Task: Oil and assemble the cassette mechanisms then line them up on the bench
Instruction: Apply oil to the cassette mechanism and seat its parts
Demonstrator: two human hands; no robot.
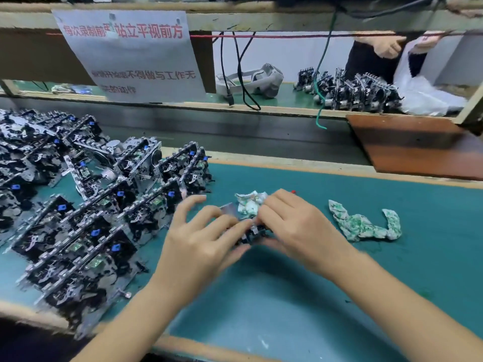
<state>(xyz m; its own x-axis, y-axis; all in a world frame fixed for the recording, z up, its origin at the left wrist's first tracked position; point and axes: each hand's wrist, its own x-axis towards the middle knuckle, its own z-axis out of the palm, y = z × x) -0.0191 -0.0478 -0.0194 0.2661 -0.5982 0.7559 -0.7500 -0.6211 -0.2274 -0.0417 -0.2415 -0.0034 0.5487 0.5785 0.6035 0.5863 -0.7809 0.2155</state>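
A single black and metal cassette mechanism point(252, 232) lies between my two hands over the green bench mat point(300, 296), mostly hidden by my fingers. My left hand point(198, 244) grips its left side with thumb and fingers curled. My right hand point(292, 226) curls over its right side and holds it. A crumpled white and green rag point(249, 202) sits just behind the mechanism, touching my right fingers. Several finished mechanisms point(86, 220) stand in rows on the left of the mat.
A second stained rag point(366, 224) lies to the right. A paper sign point(130, 53) hangs on the rail behind. On the far bench are a headset point(258, 79), more mechanisms point(358, 91), hanging cables and another person's hands with a plastic bag point(423, 92).
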